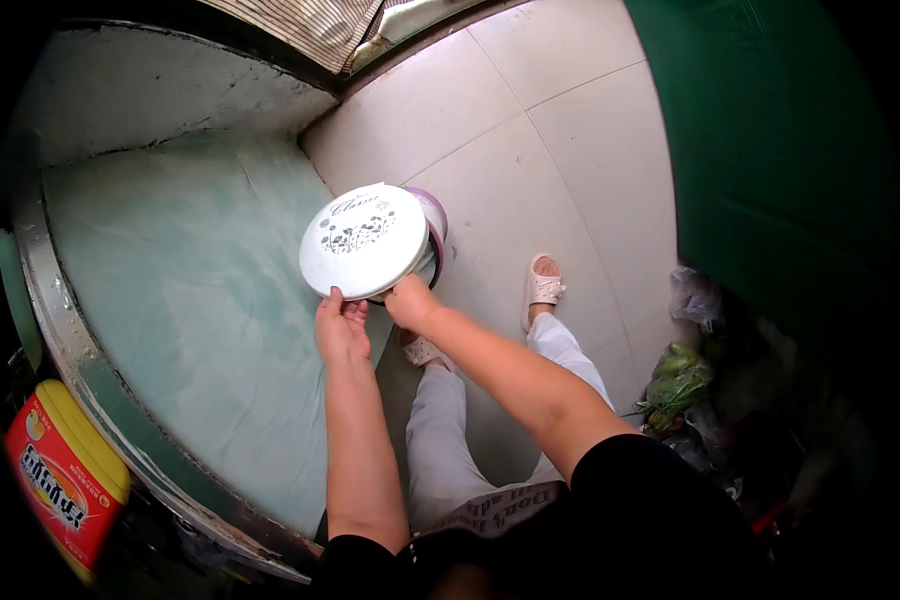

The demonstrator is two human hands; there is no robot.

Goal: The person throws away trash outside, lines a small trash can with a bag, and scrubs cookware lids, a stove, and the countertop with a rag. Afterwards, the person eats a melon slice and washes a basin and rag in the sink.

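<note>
I have white lid (363,238) partly covering purple-rimmed bucket (442,222), dark gap visible at bucket's right side. My left hand (344,325) pinches lid's near edge, thumb on top. My right hand (411,302) curls at same edge, nearer bucket; fingertips hidden, cannot tell grip. Pale green surface (185,300) left of bucket; pink sandal (543,290) right of bucket, on tiled floor (590,200).

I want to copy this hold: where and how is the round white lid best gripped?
The white lid is probably best pinched at its near rim from the person's own side, thumb above, fingers below. It is a broad disc with no knob showing on top; the left hand and right hand are at that edge.
</note>
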